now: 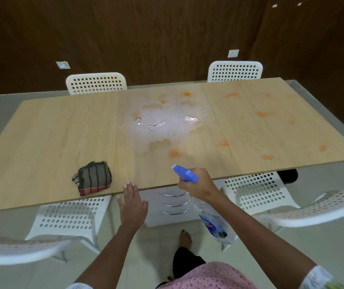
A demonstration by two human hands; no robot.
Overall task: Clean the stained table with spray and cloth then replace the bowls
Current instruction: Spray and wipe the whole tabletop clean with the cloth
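Note:
A light wooden table (58,130) carries orange stains (174,153) across its middle and right half, with a wet foamy patch (162,124) in the centre. My right hand (197,185) grips a clear spray bottle (214,222) with a blue nozzle (184,173) aimed at the table from its near edge. Flat and open, my left hand (132,202) hovers at the near edge, fingertips just over the tabletop. A folded dark checked cloth (92,178) lies on the table, left of my left hand. No bowls are in view.
White perforated chairs stand around the table: two at the far side (96,83) (235,70), two at the near side (66,222) (258,190). A white drawer unit (173,203) sits under the table. My bare foot (185,239) is on the pale floor.

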